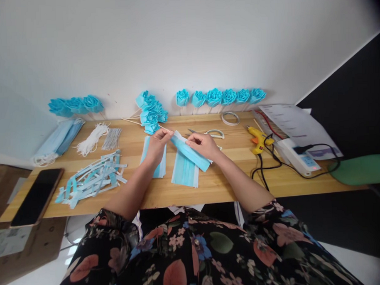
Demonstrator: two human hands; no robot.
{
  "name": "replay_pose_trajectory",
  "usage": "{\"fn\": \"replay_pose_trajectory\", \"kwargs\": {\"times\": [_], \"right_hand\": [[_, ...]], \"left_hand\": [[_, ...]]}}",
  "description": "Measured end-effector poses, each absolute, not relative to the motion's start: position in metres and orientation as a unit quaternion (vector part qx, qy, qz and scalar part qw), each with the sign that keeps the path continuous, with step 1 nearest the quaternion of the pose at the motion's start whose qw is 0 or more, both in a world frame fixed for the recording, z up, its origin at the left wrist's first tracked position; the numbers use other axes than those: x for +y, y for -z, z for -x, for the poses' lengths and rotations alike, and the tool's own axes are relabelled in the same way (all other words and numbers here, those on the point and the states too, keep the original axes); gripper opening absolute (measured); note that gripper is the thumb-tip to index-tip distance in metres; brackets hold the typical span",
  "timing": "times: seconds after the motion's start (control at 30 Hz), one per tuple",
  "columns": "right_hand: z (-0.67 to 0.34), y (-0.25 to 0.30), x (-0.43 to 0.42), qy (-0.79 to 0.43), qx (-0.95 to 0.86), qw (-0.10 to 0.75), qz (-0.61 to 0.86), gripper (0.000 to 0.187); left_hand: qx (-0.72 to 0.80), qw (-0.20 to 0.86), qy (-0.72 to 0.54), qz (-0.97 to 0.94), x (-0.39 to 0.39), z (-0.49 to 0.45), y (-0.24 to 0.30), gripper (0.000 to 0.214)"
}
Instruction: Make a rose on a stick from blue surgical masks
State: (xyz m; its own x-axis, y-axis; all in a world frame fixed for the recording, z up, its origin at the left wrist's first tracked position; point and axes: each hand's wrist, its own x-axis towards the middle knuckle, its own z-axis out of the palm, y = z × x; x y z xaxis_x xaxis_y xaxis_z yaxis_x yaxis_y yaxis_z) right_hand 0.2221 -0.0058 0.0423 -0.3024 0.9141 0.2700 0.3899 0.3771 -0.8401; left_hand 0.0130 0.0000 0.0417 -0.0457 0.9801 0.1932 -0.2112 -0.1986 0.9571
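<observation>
My left hand [159, 142] pinches a thin wooden stick [165, 129] together with the upper corner of a blue face-mask fabric strip [193, 152]. My right hand [205, 144] has its fingers closed on the strip's upper edge, and the strip slants down to the right below it. Beneath lies a flat blue-and-white fabric piece [184, 169]. A stack of similar pieces [160, 162] is partly covered by my left hand. Just behind my hands are scissors [215, 133] and a heap of blue fabric roses [151, 110] on sticks.
Along the wall stand more blue roses [213, 97]. To the left are whole masks [57, 139], white ear loops [93, 139], nose wires [111, 139], cut strips [94, 177] and a phone [37, 197]. A tape roll [230, 118], yellow glue gun [259, 139] and corded power strip [298, 157] occupy the right.
</observation>
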Motion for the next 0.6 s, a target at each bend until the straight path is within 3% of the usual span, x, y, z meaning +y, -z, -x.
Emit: {"fn": "replay_pose_trajectory", "kwargs": {"times": [0.17, 0.37, 0.5, 0.6], "right_hand": [[-0.227, -0.045, 0.000, -0.353, -0.666, 0.440, 0.488, 0.028], [-0.226, -0.048, 0.001, -0.366, -0.642, 0.461, 0.492, 0.028], [-0.226, -0.049, 0.001, -0.371, -0.632, 0.468, 0.493, 0.028], [-0.226, -0.049, 0.002, -0.376, -0.627, 0.473, 0.493, 0.029]], "left_hand": [[0.425, 0.383, -0.651, -0.499, 0.003, 0.030, -0.090, 0.029], [0.609, 0.201, -0.530, -0.554, 0.018, 0.109, -0.147, 0.015], [0.780, 0.066, -0.280, -0.556, 0.038, 0.167, -0.139, 0.016], [0.820, 0.046, -0.127, -0.556, 0.048, 0.194, -0.117, 0.014]]}}
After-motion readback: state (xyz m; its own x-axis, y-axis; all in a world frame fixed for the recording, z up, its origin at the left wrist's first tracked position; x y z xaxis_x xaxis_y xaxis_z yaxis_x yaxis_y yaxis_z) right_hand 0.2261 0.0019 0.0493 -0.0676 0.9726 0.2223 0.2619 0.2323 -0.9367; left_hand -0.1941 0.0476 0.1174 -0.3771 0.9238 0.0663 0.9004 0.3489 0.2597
